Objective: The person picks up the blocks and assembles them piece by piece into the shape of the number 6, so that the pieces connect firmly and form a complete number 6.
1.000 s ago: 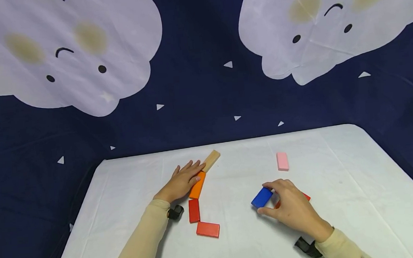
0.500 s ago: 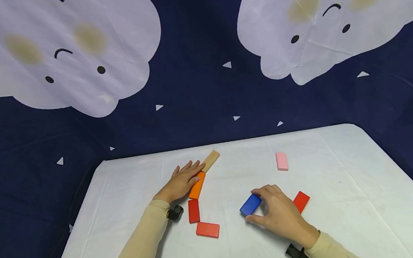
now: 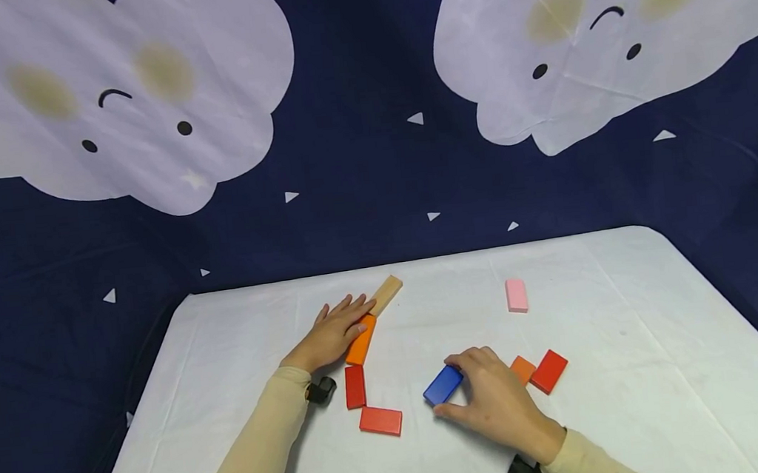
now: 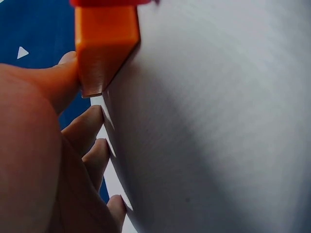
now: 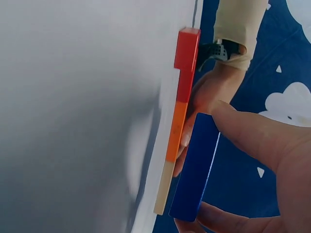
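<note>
1. The background is filled by a dark blue backdrop (image 3: 360,164); in place of lettering, pictures are printed on it, small white triangles (image 3: 663,135) being scattered between two clouds.
2. The foreground is taken up by a white-covered table (image 3: 672,399); its corners are rounded.
3. On the backdrop, the left cloud (image 3: 152,161) and the right cloud (image 3: 522,106) are each printed with dark eyes, a curved mouth and yellowish cheeks, all shown upside down.
4. The forearms are covered by beige sleeves (image 3: 255,447); a black device (image 3: 321,391) is worn at the left wrist, and another is worn at the right.
5. The left hand (image 3: 328,338) is laid flat with fingers extended and spread; the side of the orange block (image 3: 362,342) is touched by its thumb.
6. By the right hand (image 3: 495,398) the blue block (image 3: 443,385) is pinched between thumb and fingers; it is held between the row and the loose pieces, and whether the table is touched cannot be told.
7. A row is formed by the pale wooden block (image 3: 388,292), the orange block, the red block (image 3: 355,387) and the lighter red block (image 3: 381,420), the last being turned crosswise.
8. Beyond the right hand, a second red block (image 3: 550,371) is placed beside a partly hidden orange piece (image 3: 522,369); farther back, a pink block (image 3: 517,296) is set apart.
</note>
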A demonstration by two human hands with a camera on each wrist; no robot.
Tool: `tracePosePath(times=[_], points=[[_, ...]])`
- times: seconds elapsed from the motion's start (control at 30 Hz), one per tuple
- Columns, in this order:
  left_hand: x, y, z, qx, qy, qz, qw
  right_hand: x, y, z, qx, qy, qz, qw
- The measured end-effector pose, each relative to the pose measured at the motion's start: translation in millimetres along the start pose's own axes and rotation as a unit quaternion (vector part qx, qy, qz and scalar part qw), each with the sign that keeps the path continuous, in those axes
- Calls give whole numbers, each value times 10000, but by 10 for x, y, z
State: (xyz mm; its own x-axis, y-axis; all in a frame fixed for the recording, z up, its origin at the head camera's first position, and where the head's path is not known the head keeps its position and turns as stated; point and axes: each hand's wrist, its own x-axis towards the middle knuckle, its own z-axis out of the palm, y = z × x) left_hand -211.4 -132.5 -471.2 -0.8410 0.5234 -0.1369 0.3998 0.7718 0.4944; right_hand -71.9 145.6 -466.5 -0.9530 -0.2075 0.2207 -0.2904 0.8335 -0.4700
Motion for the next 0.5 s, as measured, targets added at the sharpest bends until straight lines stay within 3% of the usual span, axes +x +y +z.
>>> tracePosePath(times=[0.5], points=[[6,-2,-5,32,-32,28,10000,-6,-123,72,12,-418,95,9991]])
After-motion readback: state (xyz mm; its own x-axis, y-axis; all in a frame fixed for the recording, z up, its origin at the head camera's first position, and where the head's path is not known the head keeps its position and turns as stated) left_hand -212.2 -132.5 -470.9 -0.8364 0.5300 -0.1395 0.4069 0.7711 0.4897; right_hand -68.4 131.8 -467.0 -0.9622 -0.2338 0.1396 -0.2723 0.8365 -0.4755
